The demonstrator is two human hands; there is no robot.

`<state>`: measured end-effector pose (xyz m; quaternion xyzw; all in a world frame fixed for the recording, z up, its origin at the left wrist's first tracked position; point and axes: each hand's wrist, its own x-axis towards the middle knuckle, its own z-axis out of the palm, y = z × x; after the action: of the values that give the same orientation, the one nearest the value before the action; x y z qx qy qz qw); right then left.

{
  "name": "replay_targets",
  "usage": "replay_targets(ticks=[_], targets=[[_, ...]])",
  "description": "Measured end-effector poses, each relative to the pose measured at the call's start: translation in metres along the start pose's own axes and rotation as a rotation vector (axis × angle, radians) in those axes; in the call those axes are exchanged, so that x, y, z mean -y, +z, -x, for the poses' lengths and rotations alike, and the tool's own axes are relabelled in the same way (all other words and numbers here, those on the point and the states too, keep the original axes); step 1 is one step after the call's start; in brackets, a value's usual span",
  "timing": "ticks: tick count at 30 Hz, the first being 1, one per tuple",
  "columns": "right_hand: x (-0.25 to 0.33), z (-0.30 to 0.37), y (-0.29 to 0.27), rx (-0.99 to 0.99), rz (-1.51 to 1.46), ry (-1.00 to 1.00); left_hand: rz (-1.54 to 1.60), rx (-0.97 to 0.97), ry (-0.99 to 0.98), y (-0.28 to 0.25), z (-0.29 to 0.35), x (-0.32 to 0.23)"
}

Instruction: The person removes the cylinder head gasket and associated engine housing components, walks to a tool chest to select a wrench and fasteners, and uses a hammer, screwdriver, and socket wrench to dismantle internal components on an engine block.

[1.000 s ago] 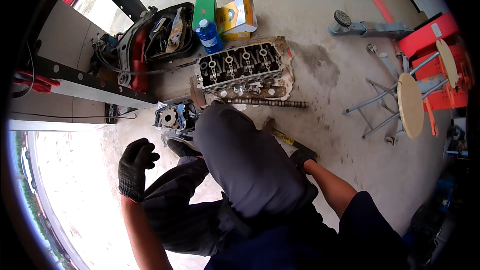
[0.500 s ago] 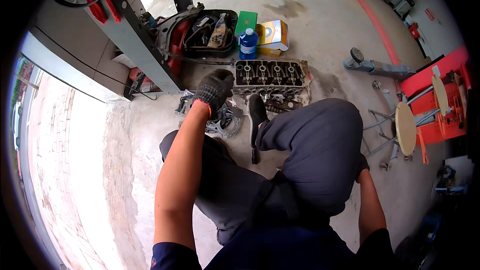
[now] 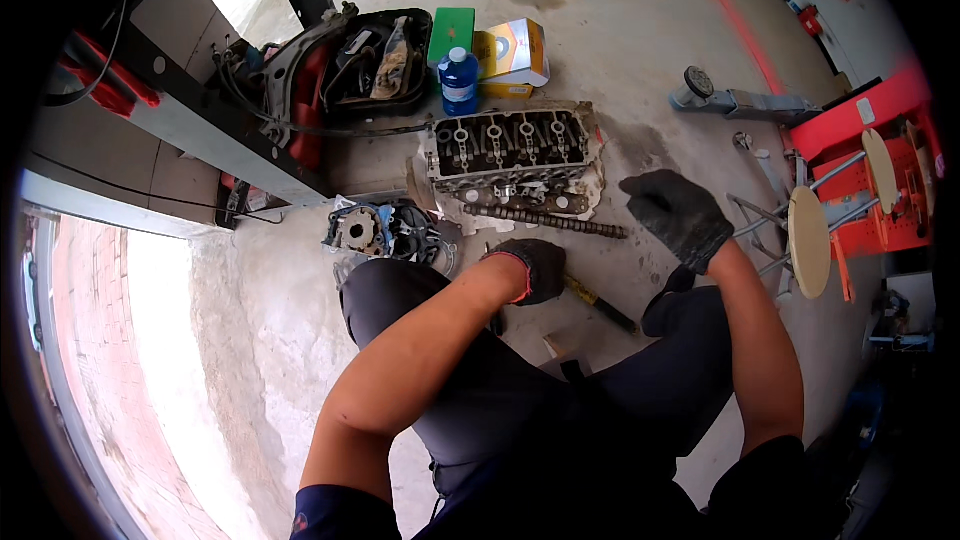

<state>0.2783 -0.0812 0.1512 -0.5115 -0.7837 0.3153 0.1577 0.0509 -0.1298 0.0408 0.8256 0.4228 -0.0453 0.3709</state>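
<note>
My left hand (image 3: pixel 538 271), in a dark knit glove with a red cuff edge, is closed round one end of a hand tool with a yellow and black handle (image 3: pixel 600 304). The tool's head is hidden under the glove. Over the floor to the right, my gloved right hand (image 3: pixel 680 217) has loosely bent fingers, with nothing visible in them. Ahead lies an engine cylinder head (image 3: pixel 512 147), its valve side up. A camshaft (image 3: pixel 545 222) lies along its near side, between my hands. Left of my left hand sits a grey metal housing with a round opening (image 3: pixel 362 230).
Behind the cylinder head stand a blue liquid bottle (image 3: pixel 459 85), a green box (image 3: pixel 452 32), a yellow and white box (image 3: pixel 515 50) and an open black tool case (image 3: pixel 405 100). A steel post (image 3: pixel 230 135) rises at left. Stools (image 3: pixel 808 240) and a red cabinet (image 3: pixel 850 135) are at right.
My left hand has come back and right from beside the cylinder head to the tool, which now lies diagonally. My right hand has risen from beside my knee and moved forward. My right knee has shifted.
</note>
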Motion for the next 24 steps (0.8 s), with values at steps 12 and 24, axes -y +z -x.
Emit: replay_targets(ticks=[12, 24], targets=[[-0.069, -0.059, 0.039, 0.711, 0.088, 0.158, 0.348, 0.030, -0.279, -0.044, -0.095, 0.002], [-0.142, -0.034, 0.068, 0.642, -0.350, 0.548, 0.730, -0.043, -0.674, 0.029, -0.091, -0.014]])
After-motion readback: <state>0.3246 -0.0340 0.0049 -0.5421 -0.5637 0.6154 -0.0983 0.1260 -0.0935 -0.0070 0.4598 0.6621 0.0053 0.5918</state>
